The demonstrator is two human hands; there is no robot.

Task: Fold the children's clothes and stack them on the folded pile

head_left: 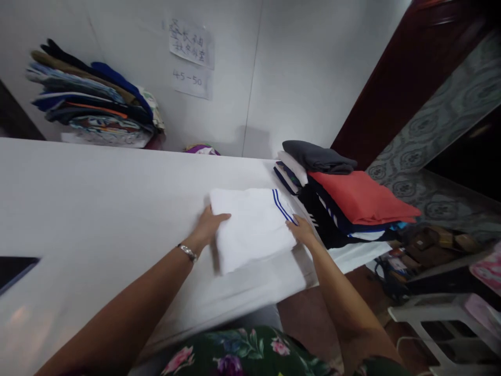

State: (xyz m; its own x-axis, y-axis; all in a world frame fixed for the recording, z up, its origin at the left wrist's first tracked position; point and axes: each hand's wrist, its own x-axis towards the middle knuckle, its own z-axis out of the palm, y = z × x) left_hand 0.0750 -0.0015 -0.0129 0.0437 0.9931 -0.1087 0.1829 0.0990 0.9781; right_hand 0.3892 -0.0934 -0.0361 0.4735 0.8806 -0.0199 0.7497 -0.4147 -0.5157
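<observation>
A folded white garment (252,230) with two dark blue stripes near its right side is held level over the white table. My left hand (207,227) grips its left edge, thumb on top and fingers hidden underneath. At the striped right edge, my right hand (302,230) pinches the cloth, its fingers partly out of sight. Shadows below the garment suggest that it is slightly off the surface. Just beyond my right hand is a pile of folded clothes, with a coral garment (364,196) and a dark grey one (319,156) on top.
The white table (97,209) runs along a wall with handwritten paper signs (191,42). A tall stack of folded clothes (97,104) stands at the far left. A dark flat object (15,271) lies at the left edge. A white plastic stool (442,318) is at the lower right.
</observation>
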